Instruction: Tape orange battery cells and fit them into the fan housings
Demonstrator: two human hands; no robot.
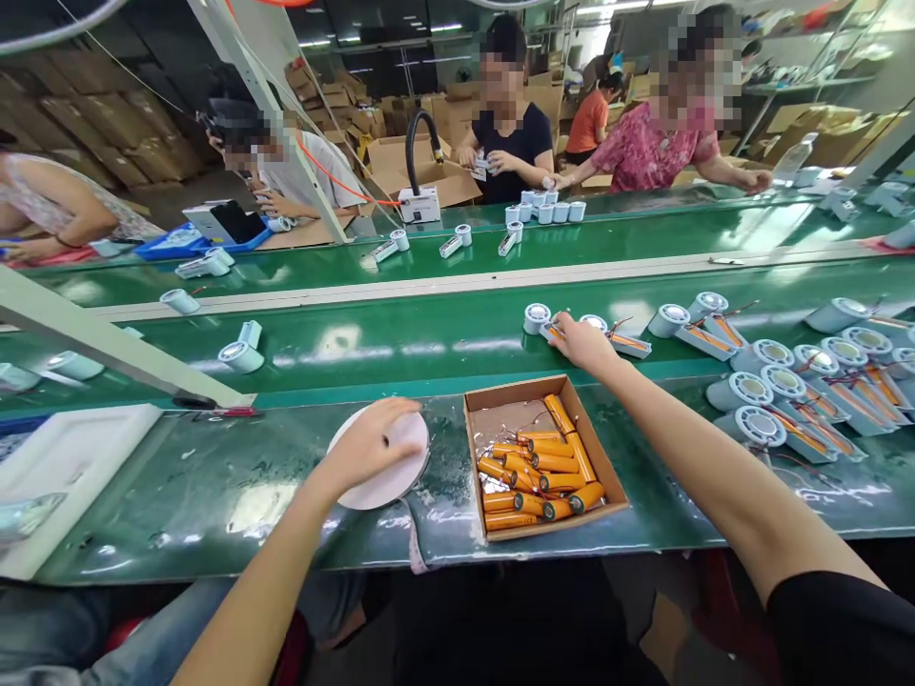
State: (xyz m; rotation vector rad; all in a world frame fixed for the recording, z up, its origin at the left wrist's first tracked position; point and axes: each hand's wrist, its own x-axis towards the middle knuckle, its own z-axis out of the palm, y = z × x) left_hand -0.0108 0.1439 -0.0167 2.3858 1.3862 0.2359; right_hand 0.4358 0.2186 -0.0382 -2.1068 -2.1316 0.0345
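Pale blue casing point(537, 319), the one under the person's right hand point(582, 343), lies on the green belt point(429, 353) beyond the counter point(235, 476). The right arm is stretched out with the fingers bent onto its handle, a narrow part that probably offers an easier hold than the round head. Whether they have closed on it, I cannot tell.

The left hand point(372, 443) is loose and grasps nothing, thumb and fingers apart above a white disc point(386, 488); whether its palm touches the disc is hidden.

Between the two arms stands a shallow cardboard box point(498, 416) of orange batteries point(554, 464). Its walls likely keep the round cells from rolling off, and that spot puts them within reach of either hand. More casings point(784, 383) are bunched to the right, many with orange showing in their handles, perhaps set aside there to leave working room in front.
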